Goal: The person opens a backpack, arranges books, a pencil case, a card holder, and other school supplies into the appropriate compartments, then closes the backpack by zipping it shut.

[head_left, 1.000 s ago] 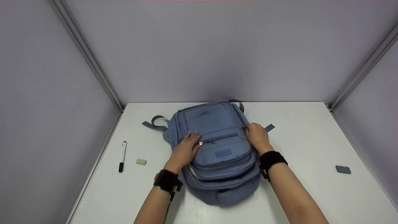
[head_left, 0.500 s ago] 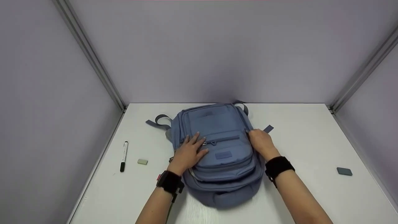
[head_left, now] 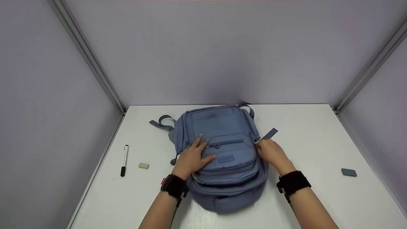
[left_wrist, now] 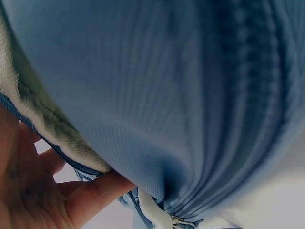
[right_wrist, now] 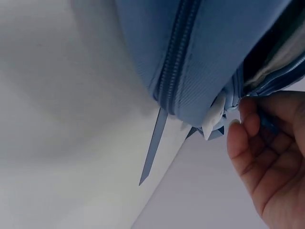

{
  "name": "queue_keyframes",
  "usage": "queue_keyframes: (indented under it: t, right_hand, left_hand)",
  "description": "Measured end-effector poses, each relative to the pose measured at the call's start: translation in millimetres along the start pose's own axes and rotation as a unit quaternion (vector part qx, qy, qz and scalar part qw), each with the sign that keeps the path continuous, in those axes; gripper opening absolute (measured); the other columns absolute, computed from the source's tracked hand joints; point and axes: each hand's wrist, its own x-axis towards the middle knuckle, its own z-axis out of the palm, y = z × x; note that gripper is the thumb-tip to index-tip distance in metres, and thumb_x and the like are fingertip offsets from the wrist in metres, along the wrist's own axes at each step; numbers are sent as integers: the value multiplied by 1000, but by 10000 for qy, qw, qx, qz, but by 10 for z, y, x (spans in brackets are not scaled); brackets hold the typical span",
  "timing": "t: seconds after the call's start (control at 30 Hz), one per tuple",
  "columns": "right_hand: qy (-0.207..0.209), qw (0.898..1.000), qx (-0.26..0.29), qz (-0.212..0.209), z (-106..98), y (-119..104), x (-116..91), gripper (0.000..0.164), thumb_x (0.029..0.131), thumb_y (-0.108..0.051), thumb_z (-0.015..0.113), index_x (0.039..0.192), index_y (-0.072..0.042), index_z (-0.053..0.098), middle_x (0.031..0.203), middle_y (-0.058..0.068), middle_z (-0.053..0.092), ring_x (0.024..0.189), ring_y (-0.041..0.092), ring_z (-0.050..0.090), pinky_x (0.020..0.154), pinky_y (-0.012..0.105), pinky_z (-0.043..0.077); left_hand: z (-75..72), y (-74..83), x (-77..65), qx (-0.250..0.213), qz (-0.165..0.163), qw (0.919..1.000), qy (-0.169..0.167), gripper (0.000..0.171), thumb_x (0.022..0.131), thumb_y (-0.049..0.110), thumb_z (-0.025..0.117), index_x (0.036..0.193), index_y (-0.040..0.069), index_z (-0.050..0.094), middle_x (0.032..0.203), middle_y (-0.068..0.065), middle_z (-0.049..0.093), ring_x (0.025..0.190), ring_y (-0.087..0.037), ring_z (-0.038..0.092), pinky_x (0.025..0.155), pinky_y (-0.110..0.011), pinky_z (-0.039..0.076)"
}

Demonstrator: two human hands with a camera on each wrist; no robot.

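Note:
A blue backpack (head_left: 222, 127) lies front side up on the white table. My left hand (head_left: 190, 159) rests on the left of its front pocket, fingers spread. In the left wrist view, the thumb (left_wrist: 102, 193) touches the fabric beside a gap showing pale lining (left_wrist: 43, 107). At the right side of the pocket, my right hand (head_left: 272, 152) has curled fingers and pinches a zipper pull, mostly hidden by the fingers. Beside that hand, the right wrist view shows the pocket's zipped edge (right_wrist: 281, 76) parted, with light lining inside.
A white marker with a black cap (head_left: 125, 160) and a small pale green eraser (head_left: 143, 165) lie left of the backpack. A dark teal block (head_left: 349, 172) lies far right. Straps (head_left: 160, 125) stick out from the backpack's sides. Grey walls (head_left: 203, 54) enclose the table.
My right hand has slid down along the backpack's right side, toward me. The left hand's fingers have spread wider and shifted slightly right on the pocket. The backpack has shifted a little.

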Motion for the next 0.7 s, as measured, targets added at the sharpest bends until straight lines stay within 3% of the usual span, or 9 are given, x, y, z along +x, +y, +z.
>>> queue_keyframes:
  t: [0.17, 0.33, 0.7]
  right_hand:
    - [-119, 9995, 243, 164, -37, -4, -147, 11, 88, -1, 65, 81, -6, 72, 70, 8, 63, 57, 19, 51, 56, 40, 45]
    - [-146, 9985, 416, 332, -62, -9, -169, 13, 87, 0, 64, 91, -1, 76, 77, 10, 68, 60, 19, 54, 59, 40, 47]
    - [149, 9991, 174, 363, 14, 60, -93, 17, 86, -5, 67, 70, -5, 68, 66, 9, 62, 54, 20, 51, 53, 42, 45]
  left_hand:
    - [14, 5, -4, 49, -42, 10000, -2, 91, 80, 78, 54, 151, 22, 41, 160, -7, 24, 124, -43, 51, 85, -54, 50]
    - [10, -1, 5, 115, -106, 9998, -115, 95, 77, 81, 55, 152, 24, 39, 161, -6, 22, 124, -43, 51, 85, -53, 50]
    - [3, -7, 110, 63, -199, 9996, -163, 90, 81, 78, 54, 152, 25, 37, 161, -6, 21, 125, -41, 50, 85, -53, 50]
